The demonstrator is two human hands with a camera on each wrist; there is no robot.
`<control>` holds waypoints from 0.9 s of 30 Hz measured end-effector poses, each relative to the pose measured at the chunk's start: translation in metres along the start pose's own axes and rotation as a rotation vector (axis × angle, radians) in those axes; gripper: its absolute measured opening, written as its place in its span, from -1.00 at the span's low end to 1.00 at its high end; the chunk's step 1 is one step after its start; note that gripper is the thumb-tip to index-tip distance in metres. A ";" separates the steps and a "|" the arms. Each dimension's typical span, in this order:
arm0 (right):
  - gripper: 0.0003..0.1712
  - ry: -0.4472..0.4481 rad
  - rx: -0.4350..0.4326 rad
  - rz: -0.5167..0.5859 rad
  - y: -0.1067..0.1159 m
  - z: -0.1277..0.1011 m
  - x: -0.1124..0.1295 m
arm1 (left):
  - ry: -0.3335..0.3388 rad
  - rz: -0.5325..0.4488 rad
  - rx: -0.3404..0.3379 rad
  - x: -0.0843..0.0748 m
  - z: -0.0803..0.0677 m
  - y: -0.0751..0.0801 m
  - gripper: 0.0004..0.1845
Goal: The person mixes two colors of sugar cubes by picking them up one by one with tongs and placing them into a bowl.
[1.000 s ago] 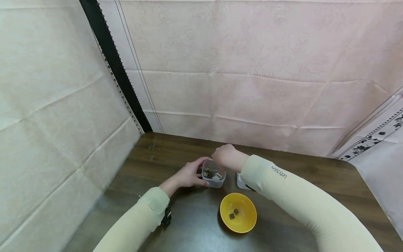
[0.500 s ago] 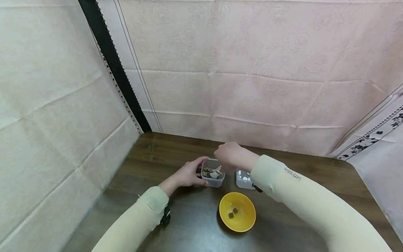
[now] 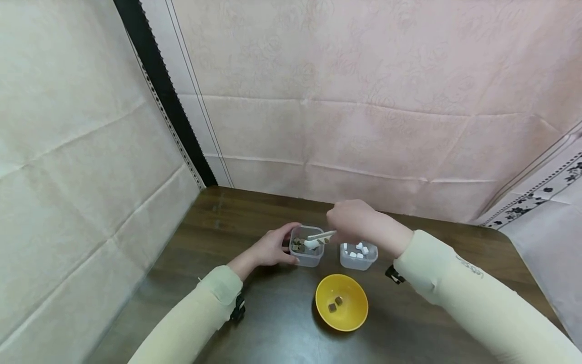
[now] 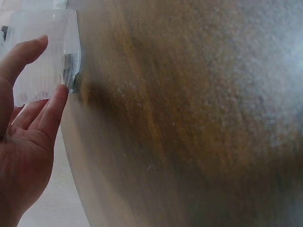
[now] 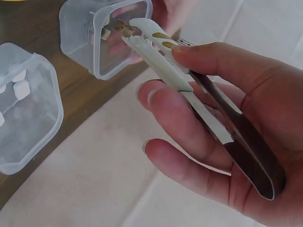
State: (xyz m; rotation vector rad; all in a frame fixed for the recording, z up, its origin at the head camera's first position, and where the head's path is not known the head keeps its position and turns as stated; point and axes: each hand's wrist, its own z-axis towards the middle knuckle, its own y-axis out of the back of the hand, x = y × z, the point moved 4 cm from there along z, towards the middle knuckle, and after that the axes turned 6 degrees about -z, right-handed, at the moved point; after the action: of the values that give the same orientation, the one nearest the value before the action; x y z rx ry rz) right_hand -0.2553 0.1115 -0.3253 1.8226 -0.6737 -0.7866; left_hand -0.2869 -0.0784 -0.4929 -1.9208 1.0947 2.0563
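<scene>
Pale pink patterned sheeting hangs behind the dark brown wooden table (image 3: 254, 212) where we work. Our right hand (image 3: 352, 220) squeezes a pair of white plastic tongs with steel arms (image 5: 189, 90), thumb on one arm and fingers curled under the other, and the tips pinch a small brown cube (image 5: 124, 27). That cube hangs just above the open mouth of the clear square plastic tub of brown pieces (image 3: 306, 250), at roughly nine o'clock from our right hand.

Our left hand (image 3: 270, 247) cups this tub from its nine o'clock side; thumb and fingers curve around the wall, and the left wrist view shows the fingertips (image 4: 59, 92) touching the clear plastic.

Just beside this tub, at its three o'clock, stands a second clear square plastic tub holding small white cubes (image 3: 358, 254), close to but apart from the first. At six o'clock from the pair, nearer to us, sits a round yellow plastic bowl (image 3: 342, 302) with two brown cubes (image 3: 335, 303) lying on its bottom. Cream sleeves (image 3: 454, 283) cover both our forearms.
</scene>
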 end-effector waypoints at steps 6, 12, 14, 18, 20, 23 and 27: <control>-0.66 0.004 -0.078 0.006 0.001 -0.022 -0.010 | 0.012 0.010 -0.001 -0.001 0.000 0.000 0.00; -0.71 0.000 -0.146 0.020 0.004 -0.047 -0.012 | 0.022 0.011 -0.008 -0.002 -0.001 0.001 0.01; -0.70 -0.001 -0.162 0.040 0.004 -0.056 -0.012 | 0.023 0.012 -0.011 -0.002 -0.001 0.001 0.01; -0.62 0.014 -0.185 0.084 0.002 -0.070 -0.012 | 0.019 0.010 -0.012 -0.003 -0.001 0.001 0.01; -0.61 0.024 -0.196 0.100 0.000 -0.076 -0.013 | 0.017 0.012 -0.013 -0.003 -0.001 0.001 0.01; -0.61 0.034 -0.205 0.127 -0.005 -0.084 -0.013 | 0.018 0.010 -0.012 -0.003 -0.001 0.001 0.01; -0.65 0.037 -0.226 0.140 -0.011 -0.094 -0.013 | 0.022 0.008 -0.008 -0.003 -0.001 0.000 0.01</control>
State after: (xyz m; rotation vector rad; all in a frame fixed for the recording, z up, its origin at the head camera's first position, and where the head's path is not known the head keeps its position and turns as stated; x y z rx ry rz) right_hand -0.1904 0.1783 -0.3056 1.5647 -0.6531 -0.7048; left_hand -0.2860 -0.0778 -0.4901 -1.9502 1.1017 2.0513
